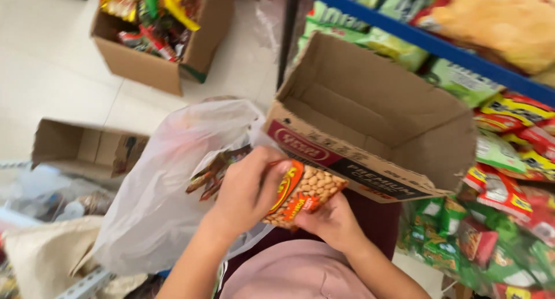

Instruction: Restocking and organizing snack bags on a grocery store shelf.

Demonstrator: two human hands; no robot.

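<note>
Landmark: empty cardboard box (370, 120), tilted, open side up, resting on the person's lap against the blue shelf (428, 42).

Peanut packet (303, 194): clear-front pouch w/ orange-red print, nuts visible. Sits just below the box's near printed edge, between both hands, held above the lap.

Left hand (248, 189): grip pressed onto the packet's left end, fingers wrapped over the top, thumb side toward the box. Holds the pouch flat, likely so the front stays readable.

Right hand (329, 221): under the packet's lower right corner, below the box's near edge. Grip pinching the corner from beneath; acts as support. Fingertips mostly hidden by the pouch.

White plastic bag (167, 189): left of the box, touching its near-left corner. Mouth open toward the hands; more snack packets (211, 172) show inside the opening, just beside the left hand. Open mouth gives direct access.

Other items, rel. to box:
- Right of it: shelf rows of green, red, yellow snack packs (503, 177), packed tight.
- Far left, on the floor: open carton of mixed snacks (153, 33).
- Left, lower: small empty carton (87, 149) on its side.
</note>
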